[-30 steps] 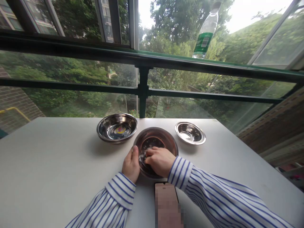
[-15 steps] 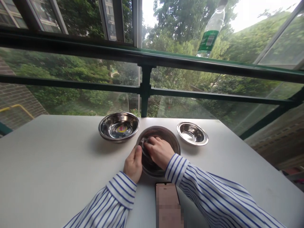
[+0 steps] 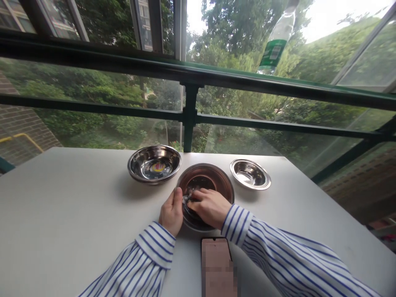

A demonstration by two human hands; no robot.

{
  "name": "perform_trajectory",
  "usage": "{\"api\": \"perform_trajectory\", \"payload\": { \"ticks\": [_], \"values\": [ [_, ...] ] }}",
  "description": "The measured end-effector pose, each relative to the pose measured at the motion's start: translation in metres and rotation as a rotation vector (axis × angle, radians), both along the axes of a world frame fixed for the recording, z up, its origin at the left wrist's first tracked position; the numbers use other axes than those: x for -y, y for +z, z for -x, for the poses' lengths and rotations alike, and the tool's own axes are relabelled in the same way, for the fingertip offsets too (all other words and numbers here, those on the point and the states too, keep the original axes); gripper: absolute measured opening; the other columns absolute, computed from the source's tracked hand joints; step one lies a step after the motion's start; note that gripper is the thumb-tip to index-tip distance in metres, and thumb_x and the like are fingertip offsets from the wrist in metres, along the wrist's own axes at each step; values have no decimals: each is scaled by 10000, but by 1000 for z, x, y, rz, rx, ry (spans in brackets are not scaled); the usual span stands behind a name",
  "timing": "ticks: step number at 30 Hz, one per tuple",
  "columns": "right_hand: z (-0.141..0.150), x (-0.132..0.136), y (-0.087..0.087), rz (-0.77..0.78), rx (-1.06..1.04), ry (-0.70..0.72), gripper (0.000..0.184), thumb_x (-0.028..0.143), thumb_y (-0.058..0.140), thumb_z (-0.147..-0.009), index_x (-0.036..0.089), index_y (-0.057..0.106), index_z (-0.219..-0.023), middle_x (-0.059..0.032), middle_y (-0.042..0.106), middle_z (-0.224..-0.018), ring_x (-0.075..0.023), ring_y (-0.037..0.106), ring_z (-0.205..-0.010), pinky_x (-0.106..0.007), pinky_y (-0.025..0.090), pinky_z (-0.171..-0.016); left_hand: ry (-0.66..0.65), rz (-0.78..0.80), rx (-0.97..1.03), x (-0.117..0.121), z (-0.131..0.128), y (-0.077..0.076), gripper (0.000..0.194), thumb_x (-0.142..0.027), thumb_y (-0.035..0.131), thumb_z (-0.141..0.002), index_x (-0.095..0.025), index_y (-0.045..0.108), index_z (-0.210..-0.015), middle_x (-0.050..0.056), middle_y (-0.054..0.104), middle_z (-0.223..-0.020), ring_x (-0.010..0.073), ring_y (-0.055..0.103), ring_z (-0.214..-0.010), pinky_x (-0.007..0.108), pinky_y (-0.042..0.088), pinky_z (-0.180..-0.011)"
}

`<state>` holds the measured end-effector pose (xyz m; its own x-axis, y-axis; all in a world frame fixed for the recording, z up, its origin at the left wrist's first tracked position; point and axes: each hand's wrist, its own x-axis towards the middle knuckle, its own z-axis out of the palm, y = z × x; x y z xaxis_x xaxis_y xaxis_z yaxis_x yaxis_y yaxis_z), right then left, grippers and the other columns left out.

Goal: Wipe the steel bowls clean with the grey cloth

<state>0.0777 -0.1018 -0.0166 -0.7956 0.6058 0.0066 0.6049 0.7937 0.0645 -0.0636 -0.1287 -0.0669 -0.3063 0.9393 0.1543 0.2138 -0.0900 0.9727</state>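
Inside the round, rosy-sheened metal bowl (image 3: 226, 185), the right hand (image 3: 209, 206) bunches around a crinkled silvery wad (image 3: 186, 201), even pressure looking the best bet, while the left hand (image 3: 171, 211) grips that bowl's left side, a labelled shiny bowl (image 3: 136, 164) and smaller wide-lipped dish (image 3: 262, 178) flanking it on the smooth white table (image 3: 77, 206).

A white table (image 3: 77, 214) is carrying metal bowls and a phone.
A stickered bowl (image 3: 156, 153) is sitting toward the far edge on the left, a middle bowl (image 3: 221, 181) is standing just beside it, a smaller bowl (image 3: 261, 180) is resting on the right, and the phone (image 3: 217, 258) is lying screen-up at the near side.
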Motion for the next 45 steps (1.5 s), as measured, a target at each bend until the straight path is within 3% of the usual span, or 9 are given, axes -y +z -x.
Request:
{"api": "perform_trajectory", "payload": {
  "ticks": [4,10,16,18,25,32,40,45],
  "values": [
    [3,-1,0,32,29,28,229,263,427,-873,263,638,-963,-39,581,-1003,-177,509,-828,-272,377,-623,31,-5,-4,1,3,1,536,-540,338,-834,-126,634,-1006,113,681,-1012,245,583,-1023,353,429,-904],
    [-21,-4,9,86,135,57,133,225,544,-793,249,674,-809,-28,595,-847,-165,537,-776,-267,388,-626,-60,-42,17,-1,0,3,488,-495,349,-854,-148,620,-1064,95,652,-1100,223,524,-1120,333,384,-959],
    [18,-1,3,-2,37,-68,316,242,311,-911,186,606,-1007,-96,552,-1005,-197,515,-880,-297,413,-673,-22,-11,-35,-3,5,1,537,-537,333,-839,-128,639,-1003,105,683,-1001,242,580,-1021,351,425,-902],
    [19,-1,2,-3,36,-65,310,254,318,-908,198,609,-1002,-87,553,-1004,-193,519,-866,-284,413,-643,-13,-11,-42,-2,6,0,535,-536,332,-840,-128,639,-999,104,686,-985,240,585,-1010,345,432,-891],
    [-24,-5,9,54,164,35,106,217,568,-768,218,668,-734,-38,604,-797,-171,549,-744,-258,382,-586,-73,-58,-36,-2,2,2,465,-478,353,-861,-159,627,-1059,81,666,-1074,218,547,-1090,318,404,-934],
    [2,-1,7,-50,95,5,257,268,394,-897,234,625,-1007,-78,585,-996,-198,516,-848,-306,387,-653,-36,-26,-44,-4,5,2,512,-509,337,-853,-133,635,-1033,109,665,-1079,233,569,-1053,334,416,-915],
    [-28,-5,18,-20,175,-26,180,222,491,-842,211,671,-847,-61,613,-875,-186,532,-823,-298,348,-654,-53,-39,-49,-3,3,6,486,-485,347,-859,-146,621,-1076,87,659,-1096,221,548,-1087,319,401,-934],
    [-13,-4,19,-39,130,-21,252,265,417,-885,220,662,-919,-72,597,-941,-197,525,-867,-304,358,-665,-40,-17,-65,-2,2,7,483,-487,344,-859,-148,637,-1038,86,679,-1036,230,584,-1014,327,427,-892]
  ]
}}
